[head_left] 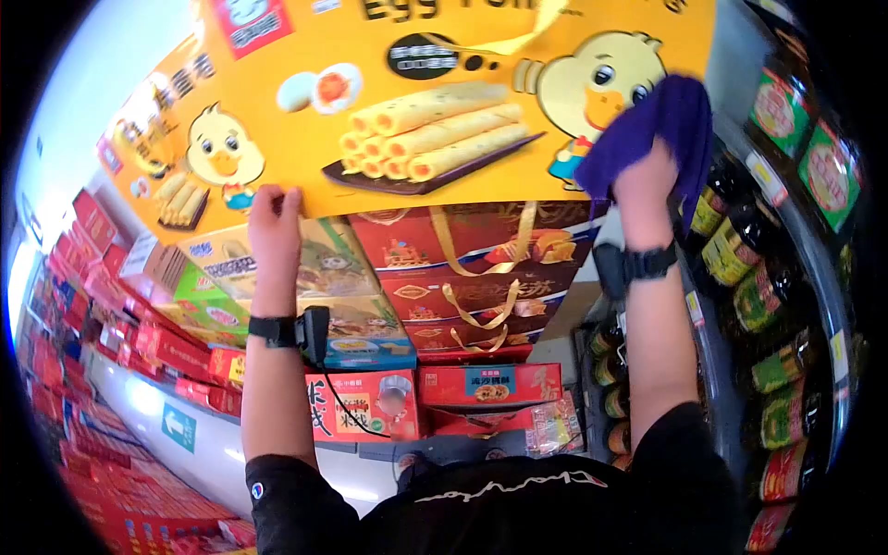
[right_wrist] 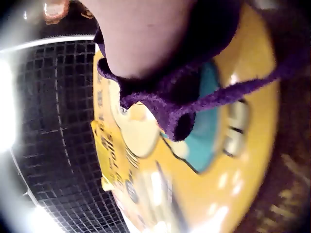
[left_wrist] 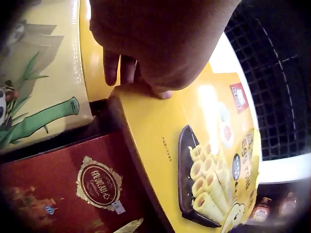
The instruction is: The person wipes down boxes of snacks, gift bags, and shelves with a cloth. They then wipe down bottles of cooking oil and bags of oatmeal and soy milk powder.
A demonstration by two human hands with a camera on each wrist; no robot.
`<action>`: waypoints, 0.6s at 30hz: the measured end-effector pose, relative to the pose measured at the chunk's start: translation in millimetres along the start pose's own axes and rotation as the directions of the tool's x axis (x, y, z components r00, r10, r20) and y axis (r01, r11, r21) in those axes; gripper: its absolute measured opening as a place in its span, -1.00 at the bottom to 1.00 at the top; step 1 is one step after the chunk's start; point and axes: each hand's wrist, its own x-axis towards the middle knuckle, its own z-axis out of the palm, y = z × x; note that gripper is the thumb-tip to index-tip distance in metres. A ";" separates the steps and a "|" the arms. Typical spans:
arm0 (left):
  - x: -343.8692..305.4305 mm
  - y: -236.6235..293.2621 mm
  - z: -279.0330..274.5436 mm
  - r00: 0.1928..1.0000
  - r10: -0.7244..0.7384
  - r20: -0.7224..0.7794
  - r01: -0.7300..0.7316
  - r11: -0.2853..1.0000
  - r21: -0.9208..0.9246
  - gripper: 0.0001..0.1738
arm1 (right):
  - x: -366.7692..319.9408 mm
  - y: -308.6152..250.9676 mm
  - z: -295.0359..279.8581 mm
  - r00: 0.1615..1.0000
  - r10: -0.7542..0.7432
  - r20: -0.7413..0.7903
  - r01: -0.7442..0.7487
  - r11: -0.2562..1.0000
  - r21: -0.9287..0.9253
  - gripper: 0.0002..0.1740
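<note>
A large yellow egg roll box [head_left: 305, 166], printed with ducks and a plate of rolls, fills the upper head view. At its lower edge my left hand [head_left: 275, 227] grips the box with curled fingers. The left wrist view shows the fingers [left_wrist: 127, 70] of that hand at the box's edge. My right hand [head_left: 647, 176] holds a bunched purple cloth [head_left: 689, 116] against the box's right side, over the printed duck. Folds of the cloth hide most of those fingers, and a strip of it trails across the box in the right wrist view.
Stacked red gift boxes [head_left: 398, 245] with gold ribbon handles stand under the yellow box, beside panda-printed cartons [head_left: 356, 310]. Shelves of dark bottles [head_left: 740, 245] line the right. Lower down are more red boxes [head_left: 490, 384]. An aisle floor [head_left: 217, 462] runs at left.
</note>
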 end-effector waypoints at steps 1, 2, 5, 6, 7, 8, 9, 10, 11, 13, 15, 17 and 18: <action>-0.9 -3.3 1.5 1.000 -0.018 0.007 0.018 0.999 -0.046 -0.75 | -22.5 -1.8 9.9 0.996 0.070 0.054 -0.071 0.997 0.014 -0.52; -1.0 -6.3 3.8 1.000 -0.014 0.004 0.014 0.998 -0.055 -0.76 | -44.2 4.2 31.4 0.996 -0.065 -0.065 0.062 0.997 -0.038 -0.49; -7.7 15.0 3.5 0.999 -0.013 -0.033 0.012 1.000 -0.014 -0.71 | -86.9 -30.0 43.8 0.919 -0.312 -0.240 0.299 0.950 -0.090 -0.36; -11.2 16.8 6.4 0.998 -0.039 -0.048 0.037 0.998 -0.043 -0.71 | -94.5 -42.1 50.7 0.940 -0.222 0.261 0.319 0.844 -0.431 -0.26; -14.9 16.2 7.6 0.999 0.003 -0.045 -0.005 1.000 -0.023 -0.72 | -104.8 -52.4 63.4 0.935 -0.235 0.266 0.332 0.845 -0.420 -0.26; -19.0 13.4 5.5 1.000 0.005 0.010 -0.006 1.000 0.021 -0.71 | -118.3 -62.7 77.2 0.932 -0.289 0.218 0.349 0.877 -0.330 -0.21; -22.8 8.6 1.5 0.997 0.009 0.075 -0.013 0.998 0.062 -0.70 | -132.4 -71.2 85.7 0.930 -0.328 0.166 0.361 0.900 -0.243 -0.15; -27.2 2.7 -5.9 0.982 0.031 0.184 -0.042 0.998 0.053 -0.71 | -147.7 -93.4 77.9 0.901 -0.246 0.358 0.235 0.969 0.076 -0.19; -30.1 -5.4 -17.5 0.957 0.059 0.285 -0.073 0.997 0.040 -0.73 | -153.7 -126.8 73.1 0.924 -0.279 0.262 0.212 0.943 0.255 -0.23; -33.4 -29.9 -47.2 0.923 0.219 0.318 -0.236 0.972 0.017 -0.75 | -159.3 -174.3 80.4 0.814 -0.424 0.397 0.359 0.904 0.230 -0.26; -32.6 -61.1 -77.2 0.856 0.374 0.358 -0.392 0.920 -0.025 -0.76 | -160.4 -243.6 75.4 0.836 -0.548 -0.033 0.535 0.800 0.271 -0.30; -16.0 -104.3 -114.3 0.883 0.364 0.295 -0.388 0.921 0.026 -0.77 | -150.7 -297.4 74.2 0.783 -0.585 -0.213 0.618 0.770 0.157 -0.46; -2.0 -125.7 -134.0 0.921 0.280 0.270 -0.308 0.949 0.063 -0.77 | -150.5 -316.6 77.0 0.815 -0.576 -0.067 0.577 0.791 0.204 -0.58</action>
